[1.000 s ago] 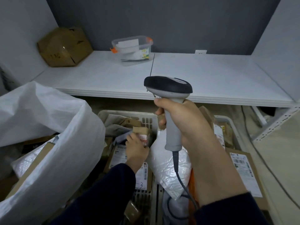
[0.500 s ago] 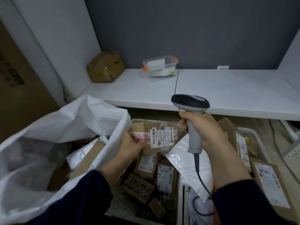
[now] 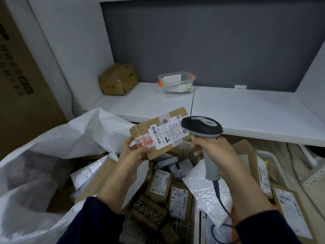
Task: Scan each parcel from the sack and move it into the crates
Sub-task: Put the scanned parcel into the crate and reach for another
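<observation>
**A:** Below our wrists the crates are heaped with boxes, and the sack gapes left of our left hand.

**B:** That hand grips the parcel by its near end, label up. Our right hand is wrapped round the scanner, head touching or just over the label's right edge.

**A:** Too close, we reckon. We draw back, aim at the barcode and keep our thumb clear.

**B:** Beyond both hands, the shelf.

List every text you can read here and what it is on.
"1-2", handwritten: label of the held parcel.
"159-159-03-280", seemingly: same label, beside the barcode.
"4-3", handwritten: box in the crate.
Other labels, shelf box, left carton: too blurred to read.
</observation>
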